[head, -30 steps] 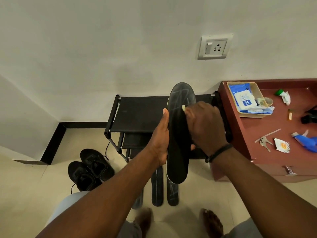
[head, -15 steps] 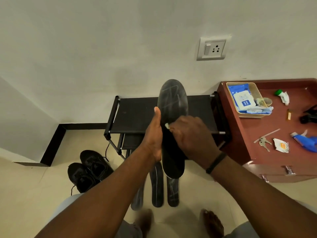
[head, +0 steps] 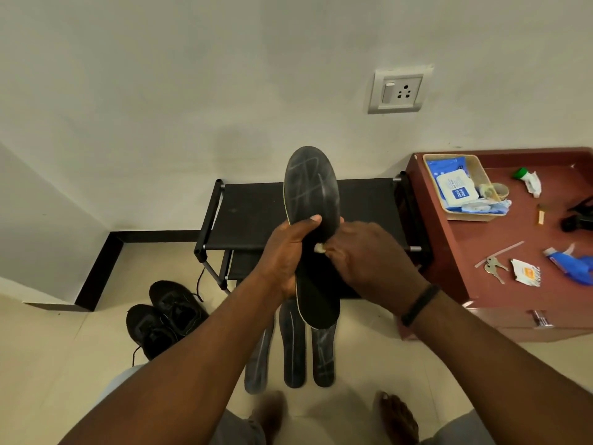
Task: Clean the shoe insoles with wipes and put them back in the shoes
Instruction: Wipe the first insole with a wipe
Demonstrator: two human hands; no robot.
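I hold a black insole [head: 310, 187] upright in front of me; its upper part shows pale wet streaks. My left hand [head: 288, 252] grips its left edge at mid-length, thumb across the front. My right hand [head: 369, 255] pinches a small crumpled wipe [head: 319, 248] against the insole's middle. Three more dark insoles [head: 292, 348] lie side by side on the floor below. A pair of black shoes [head: 167, 316] sits on the floor to the left. A blue pack of wipes [head: 454, 186] lies in a tan tray on the cabinet.
A black shoe rack [head: 250, 213] stands against the wall behind the insole. A red-brown cabinet [head: 481, 271] at the right carries the tan tray [head: 481, 165], keys [head: 494, 268], a sachet and a blue tube. My bare feet are at the bottom edge.
My right hand has slid the wipe down the insole from its upper part to the middle. The insole has shifted slightly left, and my left thumb now lies across its front.
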